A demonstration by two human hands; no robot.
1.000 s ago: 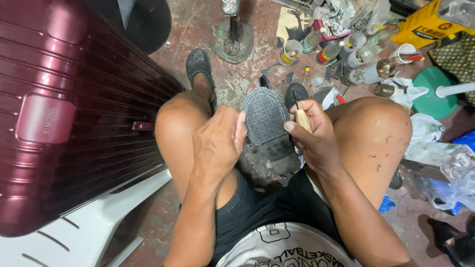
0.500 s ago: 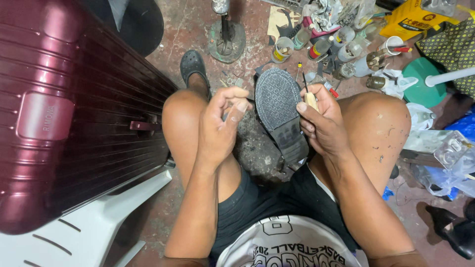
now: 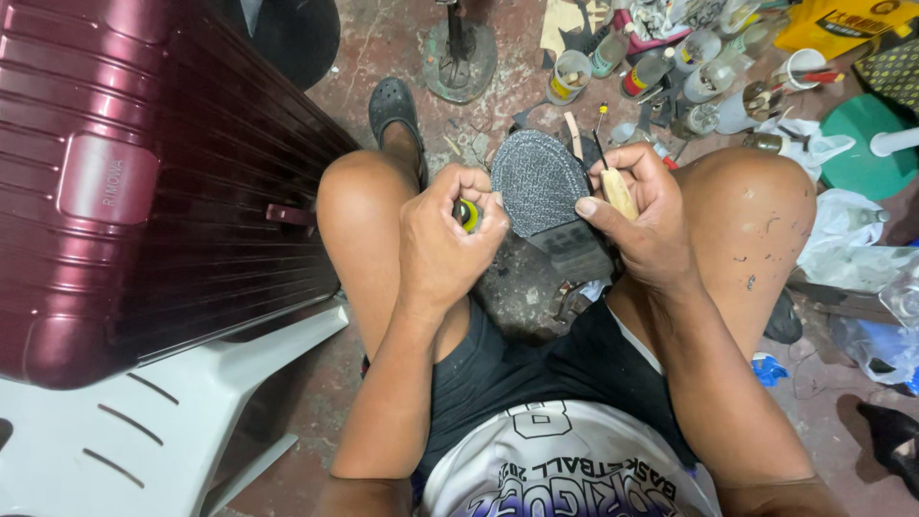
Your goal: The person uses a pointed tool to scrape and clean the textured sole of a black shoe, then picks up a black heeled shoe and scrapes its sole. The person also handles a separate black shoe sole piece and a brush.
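Suitcase [image 3: 144, 182]: dark red, ribbed hard shell, lying on the white plastic chair [image 3: 163, 421] at the left, just beside the left knee.
Floor [image 3: 383, 48]: stained concrete, scattered with scraps.
Clutter [image 3: 689, 67]: jars, small bottles and cups crowded at the top right, beyond the right knee; green round lid [image 3: 862, 144] at the far right.
Stand [image 3: 459, 57]: round metal base with an upright post, top centre, near the black clog [image 3: 394, 105] on the left foot.
Shoe [image 3: 548, 196]: held between the knees, grey textured sole turned up, toe pointing away, heel end lower and nearer the body.
Left hand [image 3: 445, 244]: curled shut around a small round yellow-and-black object [image 3: 467, 213], touching the sole's left edge.
Right hand [image 3: 643, 215]: closed on a wooden-handled tool [image 3: 615, 187], thumb pressed along the handle, thin metal shaft rising past the sole's right edge.
Tool tip: small and yellowish, clear of the sole.
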